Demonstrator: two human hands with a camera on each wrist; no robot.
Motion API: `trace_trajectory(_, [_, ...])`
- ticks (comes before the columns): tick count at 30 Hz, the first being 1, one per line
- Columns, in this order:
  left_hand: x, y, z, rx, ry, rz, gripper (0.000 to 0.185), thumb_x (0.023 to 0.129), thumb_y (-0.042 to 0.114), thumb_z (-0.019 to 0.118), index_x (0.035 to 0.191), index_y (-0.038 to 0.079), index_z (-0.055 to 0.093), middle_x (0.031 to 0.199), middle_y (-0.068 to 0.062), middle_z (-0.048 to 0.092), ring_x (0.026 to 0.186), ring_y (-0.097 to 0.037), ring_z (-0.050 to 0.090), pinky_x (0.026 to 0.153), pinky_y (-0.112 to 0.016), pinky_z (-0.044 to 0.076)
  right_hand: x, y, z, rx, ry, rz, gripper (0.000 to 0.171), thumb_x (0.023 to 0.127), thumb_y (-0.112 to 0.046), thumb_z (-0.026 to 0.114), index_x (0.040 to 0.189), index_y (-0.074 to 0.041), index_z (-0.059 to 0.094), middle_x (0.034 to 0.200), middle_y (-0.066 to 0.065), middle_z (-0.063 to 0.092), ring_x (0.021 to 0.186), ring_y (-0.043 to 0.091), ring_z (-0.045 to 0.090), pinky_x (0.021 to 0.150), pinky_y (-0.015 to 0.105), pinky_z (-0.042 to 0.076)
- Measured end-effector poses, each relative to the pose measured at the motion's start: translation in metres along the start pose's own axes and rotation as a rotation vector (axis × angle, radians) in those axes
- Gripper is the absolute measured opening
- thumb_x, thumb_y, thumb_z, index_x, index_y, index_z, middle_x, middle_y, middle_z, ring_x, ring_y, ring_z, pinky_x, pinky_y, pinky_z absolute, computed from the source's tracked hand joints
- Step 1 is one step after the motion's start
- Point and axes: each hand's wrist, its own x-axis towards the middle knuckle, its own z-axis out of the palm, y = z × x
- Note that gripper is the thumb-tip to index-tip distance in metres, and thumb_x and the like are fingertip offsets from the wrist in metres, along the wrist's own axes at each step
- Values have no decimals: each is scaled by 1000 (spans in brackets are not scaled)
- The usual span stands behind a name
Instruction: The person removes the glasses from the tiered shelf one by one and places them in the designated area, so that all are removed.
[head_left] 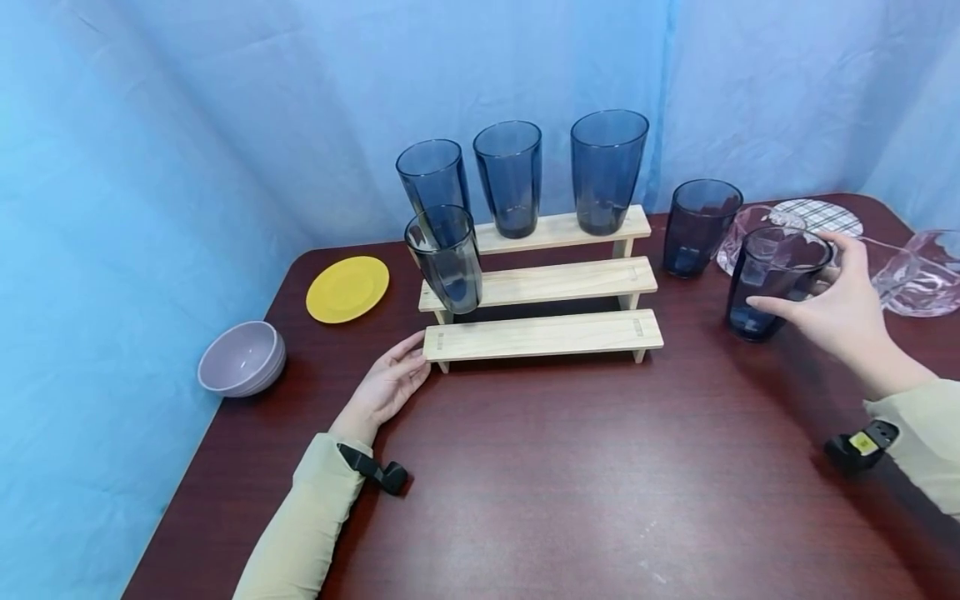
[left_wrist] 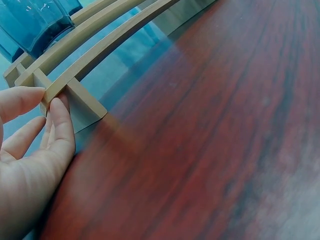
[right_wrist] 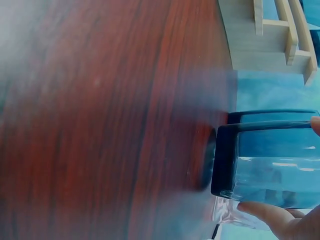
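Gripping blue tumbler (head_left: 772, 283): right hand (head_left: 840, 312) | left hand (head_left: 390, 385) fingers touch wooden rack (head_left: 543, 333)

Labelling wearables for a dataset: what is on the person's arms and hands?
Both hands are bare. Each arm wears a pale beige long sleeve. A black strap sits at the left cuff; a black device with a yellow patch sits at the right cuff.
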Motion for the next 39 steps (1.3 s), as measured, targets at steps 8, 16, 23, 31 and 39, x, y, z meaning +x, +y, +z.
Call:
trace_trajectory(8, [3,0,0,5,32,-31,57,97,-7,38,150,5,20,101,0,55,87,-5,59,80,-16,49,0,7,-5,-68,45,-7,101,72,-23,82,146,-18,14,96,-16,37,72,-13,38,61,3,32])
trace_trajectory(16, [4,0,2,18,26,-26,57,97,-7,38,150,4,19,103,1,56,89,-5,59,81,-17,49,2,8,-13,-176,61,0,104,71,-27,83,148,-10,15,116,9,47,81,-1,46,72,19,37])
trace_trajectory(23, [3,0,2,16,9,-11,58,97,-7,37,150,2,17,105,0,56,90,-4,59,80,-16,49,8,5,-18,-230,56,0,105,73,-27,79,150,-7,11,149,30,24,126,57,31,102,65,25])
trace_trajectory(31, [2,0,1,13,-1,-1,58,97,-8,36,151,2,16,101,1,55,87,-4,59,80,-16,48,11,4,-15,-274,80,7,103,74,-28,78,150,-5,14,145,33,29,122,55,35,99,65,27])
trace_trajectory(39, [2,-1,-2,6,0,1,58,97,-9,35,151,1,14,100,1,56,87,-4,60,79,-16,49,11,3,-10,-271,107,5,101,74,-31,78,151,-9,17,145,30,32,122,57,34,97,66,25])
